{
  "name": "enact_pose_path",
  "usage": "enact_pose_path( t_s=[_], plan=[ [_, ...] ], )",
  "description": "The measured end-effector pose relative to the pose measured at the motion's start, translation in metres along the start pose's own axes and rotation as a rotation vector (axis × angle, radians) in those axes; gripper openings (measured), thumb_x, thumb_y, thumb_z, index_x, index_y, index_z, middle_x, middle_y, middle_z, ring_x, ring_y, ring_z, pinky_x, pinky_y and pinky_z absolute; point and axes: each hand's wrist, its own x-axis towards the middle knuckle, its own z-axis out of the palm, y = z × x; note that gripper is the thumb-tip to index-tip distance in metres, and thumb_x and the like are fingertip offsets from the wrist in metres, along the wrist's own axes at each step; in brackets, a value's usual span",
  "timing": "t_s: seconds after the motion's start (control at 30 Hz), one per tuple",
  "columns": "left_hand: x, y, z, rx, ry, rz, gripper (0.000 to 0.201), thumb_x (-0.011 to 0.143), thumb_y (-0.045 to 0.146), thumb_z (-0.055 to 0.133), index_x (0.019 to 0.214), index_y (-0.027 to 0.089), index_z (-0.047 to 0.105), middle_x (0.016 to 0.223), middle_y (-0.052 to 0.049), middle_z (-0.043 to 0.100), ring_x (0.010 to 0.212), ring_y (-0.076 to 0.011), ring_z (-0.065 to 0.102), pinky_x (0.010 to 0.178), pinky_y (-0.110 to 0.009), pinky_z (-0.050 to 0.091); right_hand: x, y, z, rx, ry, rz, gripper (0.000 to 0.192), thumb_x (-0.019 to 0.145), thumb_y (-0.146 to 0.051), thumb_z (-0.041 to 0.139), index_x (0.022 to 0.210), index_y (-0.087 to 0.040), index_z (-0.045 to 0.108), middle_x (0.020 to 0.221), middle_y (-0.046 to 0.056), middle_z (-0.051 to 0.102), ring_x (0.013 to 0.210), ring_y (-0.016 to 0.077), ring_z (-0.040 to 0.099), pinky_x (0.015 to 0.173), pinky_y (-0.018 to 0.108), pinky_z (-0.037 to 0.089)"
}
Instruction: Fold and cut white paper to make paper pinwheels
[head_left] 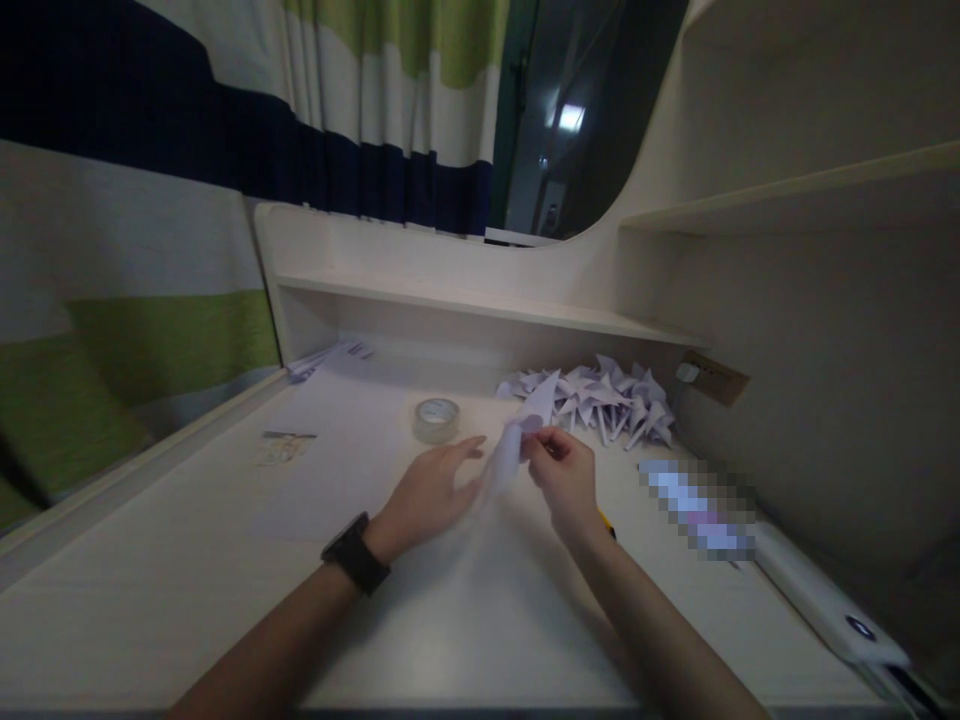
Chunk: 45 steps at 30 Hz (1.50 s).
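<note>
A white paper pinwheel is held up above the middle of the desk, its blades curled and its lower part blurred. Pinched between thumb and fingers, its right side is in my right hand. My left hand, with a black watch on the wrist, is at the pinwheel's left side. The left thumb and fingers are apart; whether the thumb touches the paper I cannot tell. Just beyond the left hand lies a roll of clear tape. Part of a yellow and black object shows behind my right wrist.
Several finished paper pinwheels are piled at the back right. White paper sheets lie at the left, with small scraps on the desk beside them. A pixelated bright screen and a white power strip are along the right wall.
</note>
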Motion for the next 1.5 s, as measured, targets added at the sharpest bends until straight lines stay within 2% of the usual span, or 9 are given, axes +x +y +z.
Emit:
enact_pose_path(
  t_s=[0.33,0.43,0.57,0.73,0.87,1.0,1.17,1.37,1.5],
  plan=[
    [0.005,-0.017,0.011,-0.467,-0.043,-0.332,0.023,0.086,0.035,0.057,0.09,0.014,0.066,0.081,-0.007,0.07,0.07,-0.0195,0.066,0.065,-0.031,0.051,0.012,0.0,0.003,-0.174,0.158,-0.101,0.028,0.079,-0.043,0.062,0.085,-0.015,0.065,0.074,0.005,0.064,0.055,0.0141,0.054,0.052,0.026,0.045],
    [0.006,-0.024,0.015,-0.673,-0.049,-0.424,0.029,0.081,0.038,0.062,0.096,0.013,0.064,0.088,-0.01,0.07,0.073,-0.0208,0.067,0.066,-0.034,0.053,0.016,0.007,-0.008,-0.36,0.22,-0.366,0.04,0.081,-0.031,0.059,0.119,-0.018,0.055,0.113,0.013,0.061,0.092,0.0233,0.062,0.077,0.038,0.052],
    [0.006,-0.028,0.017,-0.771,-0.111,-0.452,0.039,0.077,0.047,0.066,0.094,0.013,0.064,0.088,-0.01,0.068,0.069,-0.0206,0.067,0.062,-0.035,0.054,0.022,0.02,-0.02,-0.658,0.082,-0.621,0.047,0.076,-0.017,0.058,0.122,-0.023,0.055,0.147,0.011,0.036,0.139,0.0324,0.028,0.106,0.057,0.031],
    [0.004,-0.024,0.013,-0.836,-0.136,-0.451,0.044,0.079,0.052,0.065,0.102,0.014,0.066,0.1,-0.011,0.067,0.073,-0.0195,0.067,0.069,-0.037,0.055,0.016,0.026,-0.019,-0.685,0.02,-0.613,0.019,0.077,-0.022,0.062,0.095,-0.02,0.067,0.137,0.012,0.05,0.138,0.034,0.03,0.107,0.057,0.03],
    [0.005,-0.017,0.009,-0.886,-0.107,-0.475,0.045,0.076,0.051,0.069,0.101,0.013,0.067,0.097,-0.01,0.066,0.073,-0.0188,0.066,0.075,-0.038,0.054,0.001,0.015,-0.008,-0.444,-0.147,-0.421,0.025,0.082,-0.026,0.061,0.106,-0.021,0.063,0.114,0.009,0.067,0.105,0.0244,0.063,0.093,0.043,0.049],
    [0.005,-0.018,0.014,-0.898,-0.099,-0.487,0.039,0.076,0.047,0.068,0.095,0.013,0.07,0.089,-0.008,0.067,0.07,-0.017,0.063,0.07,-0.034,0.052,-0.018,0.005,0.005,-0.322,-0.237,-0.313,0.03,0.086,-0.029,0.057,0.115,-0.021,0.057,0.108,0.008,0.068,0.094,0.0206,0.067,0.083,0.035,0.053],
    [0.003,-0.022,0.022,-0.739,-0.057,-0.445,0.022,0.074,0.033,0.065,0.08,0.012,0.07,0.07,-0.004,0.065,0.061,-0.0144,0.056,0.058,-0.026,0.046,-0.035,0.005,0.013,-0.436,-0.34,-0.47,0.031,0.089,-0.027,0.054,0.12,-0.021,0.055,0.112,0.008,0.068,0.1,0.0215,0.065,0.086,0.036,0.052],
    [0.002,-0.022,0.024,-0.878,0.017,-0.612,0.034,0.07,0.041,0.071,0.088,0.012,0.069,0.081,-0.007,0.068,0.069,-0.0183,0.063,0.066,-0.032,0.051,-0.015,0.022,0.002,-0.631,-0.021,-0.654,0.032,0.089,-0.023,0.051,0.12,-0.016,0.057,0.128,0.014,0.06,0.126,0.0269,0.049,0.105,0.046,0.04],
    [0.002,-0.026,0.025,-0.91,0.029,-0.642,0.041,0.068,0.046,0.073,0.092,0.012,0.07,0.085,-0.009,0.069,0.073,-0.0204,0.065,0.071,-0.035,0.053,-0.008,0.034,0.003,-0.77,-0.064,-0.549,0.046,0.087,-0.024,0.05,0.131,-0.01,0.049,0.135,0.019,0.053,0.134,0.0327,0.038,0.106,0.053,0.037]
  ],
)
